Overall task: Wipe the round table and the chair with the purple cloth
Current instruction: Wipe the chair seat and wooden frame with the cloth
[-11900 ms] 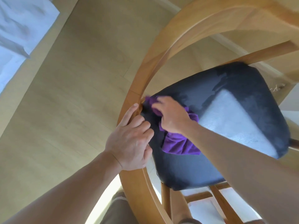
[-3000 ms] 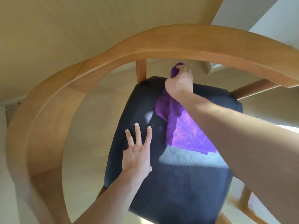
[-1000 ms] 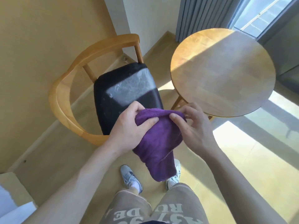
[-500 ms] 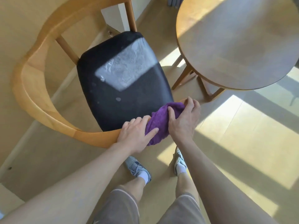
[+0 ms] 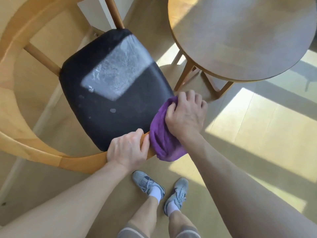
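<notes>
We look down on the wooden floor (image 5: 257,134), crossed by bright bands of sunlight on its right side. On it stands the chair (image 5: 25,148), a curved wooden armrest ring around a black seat (image 5: 109,93), filling the left half of the view. A sunlit patch lies across the middle of the seat, and a few pale spots show just below it. The round table (image 5: 240,36) stands upper right, its top bare wood, partly shaded; its legs (image 5: 185,74) come down just beside the seat's right corner. Table edge and seat edge are near each other but apart, with a narrow strip of floor between them.

The free end of the armrest reaches toward us at the seat's near corner. Our left hand (image 5: 127,150) grips that end, fingers curled over its inner edge, touching the seat's rim. Just beside it, to the right, the purple cloth (image 5: 161,138) is wrapped over the armrest tip and hangs a little below it. Our right hand (image 5: 185,114) clamps the cloth from above, fingers curled into its upper folds at the seat's corner. The two hands are close but not touching; the cloth lies between them.

Open floor spreads to the right of the hands and toward us. Our grey shoes (image 5: 147,184) with white socks stand just below the cloth.
</notes>
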A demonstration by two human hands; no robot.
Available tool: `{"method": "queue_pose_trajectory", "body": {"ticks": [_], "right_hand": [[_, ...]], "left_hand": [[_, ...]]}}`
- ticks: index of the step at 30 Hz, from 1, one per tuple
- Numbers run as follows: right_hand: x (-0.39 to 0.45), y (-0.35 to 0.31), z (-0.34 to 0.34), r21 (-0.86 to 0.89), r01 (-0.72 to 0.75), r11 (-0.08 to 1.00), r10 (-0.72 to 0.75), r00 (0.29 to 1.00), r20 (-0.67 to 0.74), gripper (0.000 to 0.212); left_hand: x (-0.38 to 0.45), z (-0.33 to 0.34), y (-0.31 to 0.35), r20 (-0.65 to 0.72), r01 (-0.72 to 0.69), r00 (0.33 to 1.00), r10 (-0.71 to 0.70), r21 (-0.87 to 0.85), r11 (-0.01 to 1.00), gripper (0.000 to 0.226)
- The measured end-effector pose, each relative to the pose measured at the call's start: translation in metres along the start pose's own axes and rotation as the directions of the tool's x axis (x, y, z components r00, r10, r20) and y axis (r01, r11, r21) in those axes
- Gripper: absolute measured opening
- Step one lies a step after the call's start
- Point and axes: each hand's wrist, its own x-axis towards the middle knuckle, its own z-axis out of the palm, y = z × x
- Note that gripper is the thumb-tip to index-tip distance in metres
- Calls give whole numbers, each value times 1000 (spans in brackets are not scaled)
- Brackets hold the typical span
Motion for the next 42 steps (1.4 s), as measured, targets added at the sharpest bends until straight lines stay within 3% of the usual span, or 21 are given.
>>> {"method": "queue_pose_trajectory", "body": {"ticks": [3, 6, 9, 11, 13, 14, 15, 17, 19, 21, 22, 28, 30, 34, 39, 40, 42], "right_hand": [[0, 5, -3, -42, 291, 956, -286, 953, 101, 24], [21, 18, -8, -25, 299, 954, -288, 936, 202, 32], [39, 27, -6, 113, 9, 994, -31, 981, 192, 36], [46, 28, -3, 213, -234, 949, 184, 956, 228, 38], [52, 28, -5, 376, -526, 763, 415, 844, 339, 33], [53, 27, -7, 434, -613, 660, 483, 789, 380, 30], [51, 24, -9, 459, -632, 625, 508, 775, 375, 29], [35, 17, -9, 308, -425, 851, 386, 904, 181, 31], [5, 8, -10, 123, -49, 991, 37, 995, 93, 31], [-20, 8, -12, 28, 238, 971, -240, 959, 154, 27], [-25, 12, -13, 0, 306, 952, -300, 935, 187, 25], [27, 0, -11, -114, 351, 930, -297, 896, 331, 42], [46, -11, -8, -117, 259, 959, -199, 906, 375, 46], [64, -20, -3, -70, 79, 994, -50, 940, 338, 32], [39, -7, -10, -140, 351, 926, -330, 932, 152, 21], [28, 1, -14, -119, 394, 911, -372, 912, 174, 19], [2, 19, -20, -61, 461, 885, -426, 857, 289, 35]], "left_hand": [[1, 1, -1, -21, 9, 1000, -9, -8, 1000, 48], [-1, 0, 0, -70, 10, 997, -11, -16, 1000, 42], [-1, 2, -1, -95, 18, 995, -21, -36, 999, 40], [0, 5, -2, -96, 31, 995, -34, -28, 999, 46], [0, 6, -2, -92, 41, 995, -43, -16, 999, 50], [0, 5, -3, -90, 43, 995, -45, -19, 999, 50], [0, 5, -3, -90, 44, 995, -46, -24, 999, 50], [-1, 4, -2, -97, 59, 993, -62, -35, 998, 50], [-1, 5, -2, -105, 77, 991, -81, -46, 996, 50], [-1, 5, -3, -102, 88, 990, -94, -57, 994, 51], [-1, 6, -4, -99, 86, 991, -93, -66, 994, 50], [1, 6, -5, -101, 87, 990, -97, -99, 991, 43], [1, 7, -5, -101, 85, 990, -96, -105, 991, 41], [-1, 9, -6, -130, 85, 986, -99, -113, 990, 35], [0, 11, -5, -165, 92, 981, -106, -91, 992, 35], [0, 11, -5, -163, 91, 981, -105, -88, 992, 35], [0, 11, -6, -154, 86, 983, -99, -84, 993, 34]]}}
